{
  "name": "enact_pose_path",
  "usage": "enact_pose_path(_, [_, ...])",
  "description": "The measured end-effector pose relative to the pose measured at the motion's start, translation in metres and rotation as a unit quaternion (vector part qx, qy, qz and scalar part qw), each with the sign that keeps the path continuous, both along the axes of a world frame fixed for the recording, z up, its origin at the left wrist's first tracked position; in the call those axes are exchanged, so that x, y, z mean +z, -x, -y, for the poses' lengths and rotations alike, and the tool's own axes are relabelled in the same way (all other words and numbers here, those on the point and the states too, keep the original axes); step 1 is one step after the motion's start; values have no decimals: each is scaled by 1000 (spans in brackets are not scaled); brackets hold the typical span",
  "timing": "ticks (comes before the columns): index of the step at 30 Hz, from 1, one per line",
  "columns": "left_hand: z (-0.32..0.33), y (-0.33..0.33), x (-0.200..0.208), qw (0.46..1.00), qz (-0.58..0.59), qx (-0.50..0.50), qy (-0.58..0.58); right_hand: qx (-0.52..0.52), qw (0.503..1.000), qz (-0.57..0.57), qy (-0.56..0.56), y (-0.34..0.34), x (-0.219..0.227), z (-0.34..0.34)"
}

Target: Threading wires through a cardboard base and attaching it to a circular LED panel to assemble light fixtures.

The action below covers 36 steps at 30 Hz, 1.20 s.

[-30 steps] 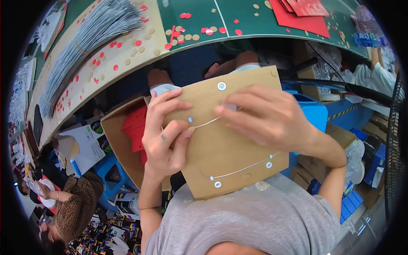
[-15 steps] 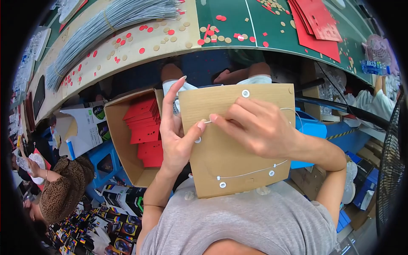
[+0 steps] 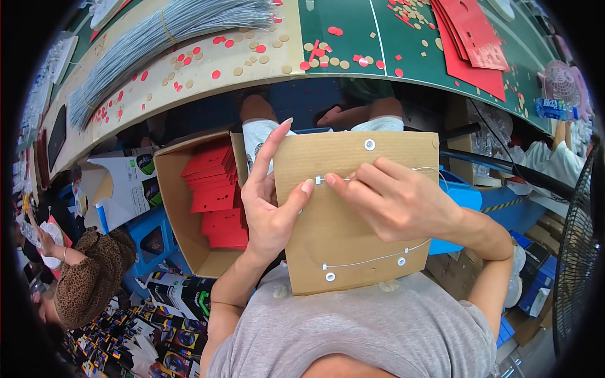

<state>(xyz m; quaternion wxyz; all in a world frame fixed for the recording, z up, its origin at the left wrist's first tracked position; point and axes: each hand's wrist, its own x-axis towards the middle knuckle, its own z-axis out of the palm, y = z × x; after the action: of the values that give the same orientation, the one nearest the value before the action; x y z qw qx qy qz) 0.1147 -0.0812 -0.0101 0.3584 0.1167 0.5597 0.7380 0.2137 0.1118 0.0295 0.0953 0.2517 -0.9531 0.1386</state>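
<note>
A brown cardboard panel (image 3: 309,236) leans against my grey shirt, facing me. My left hand (image 3: 268,205) grips its left edge, thumb on the front and index finger stretched up beyond the edge. Beside that thumb, a small white end piece (image 3: 318,180) pokes through the panel. My right hand (image 3: 403,201) pinches the thin white wire just right of it; the wire's loop comes out again behind the hand at the right edge. A second wire (image 3: 365,260) runs across the lower part. White ringed eyelets (image 3: 370,145) sit in the panel, one partly hidden by my left thumb.
An open carton (image 3: 179,220) of red folded pieces stands left of the panel. Ahead, the table (image 3: 346,38) carries a bundle of grey wires (image 3: 157,47), red sheets (image 3: 469,38) and scattered punched discs. A black fan (image 3: 573,246) is at right; another person (image 3: 94,271) sits at left.
My left thumb has drawn back from the wire end, and the white end piece now shows. My right hand and the panel have shifted slightly right.
</note>
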Motion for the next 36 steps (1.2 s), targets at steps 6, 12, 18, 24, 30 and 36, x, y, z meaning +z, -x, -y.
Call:
enact_pose_path(6, [-1,2,0,1000,-7,-9,7,-5,1000,10,5,-1,-5,-1])
enact_pose_path(12, [-1,2,3,999,34,-5,33,-9,996,-51,66,0,-12,-13])
enact_pose_path(18, [-5,-1,0,997,60,-20,-34,3,998,-62,6,4,-13,-3])
enact_pose_path(24, [1,7,-2,998,49,-41,-14,-9,992,-39,119,4,-11,-18])
enact_pose_path(30, [-10,8,3,995,83,-16,-43,-52,993,-38,100,8,-13,-3])
enact_pose_path(36, [-2,8,-1,994,97,-30,-47,-66,986,-51,141,7,-15,-12])
